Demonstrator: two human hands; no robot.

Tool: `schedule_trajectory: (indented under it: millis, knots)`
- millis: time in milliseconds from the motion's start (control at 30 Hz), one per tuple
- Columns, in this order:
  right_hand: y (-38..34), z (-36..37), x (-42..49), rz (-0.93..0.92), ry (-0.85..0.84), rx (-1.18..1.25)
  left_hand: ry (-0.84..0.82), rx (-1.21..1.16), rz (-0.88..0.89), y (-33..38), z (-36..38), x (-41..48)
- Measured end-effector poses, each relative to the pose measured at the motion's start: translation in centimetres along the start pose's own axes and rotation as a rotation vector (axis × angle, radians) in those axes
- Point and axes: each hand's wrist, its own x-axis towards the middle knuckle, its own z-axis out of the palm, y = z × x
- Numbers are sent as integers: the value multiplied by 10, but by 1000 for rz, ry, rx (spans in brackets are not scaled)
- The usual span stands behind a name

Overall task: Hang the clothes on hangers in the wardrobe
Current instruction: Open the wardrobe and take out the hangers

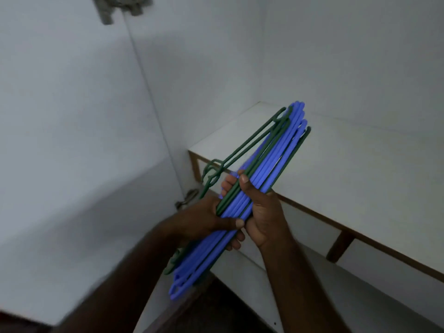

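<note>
Both hands' grip wraps the hangers [259, 174] (blue, green).

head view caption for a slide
Left hand and right hand grip a bundle of blue and green hangers beside a white shelf.

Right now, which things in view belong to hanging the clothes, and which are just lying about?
For the job: bundle of blue and green hangers, left hand and right hand gripping it. No clothes in view.
Just there: white shelf, upper hinge, lower hinge.
</note>
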Motion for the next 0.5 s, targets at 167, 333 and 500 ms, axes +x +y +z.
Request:
schedule_trajectory:
  millis: [167,333,500]
  knots:
    - [75,39,-36,170,18,21,108,117,-69,-40,-25,-86]
    - [151,79,-94,350,-78,-32,137,-88,-135,-96,-37,-193]
    - [229,139,-182,439,-186,-123,289,-243,-118,-155,-39,-322]
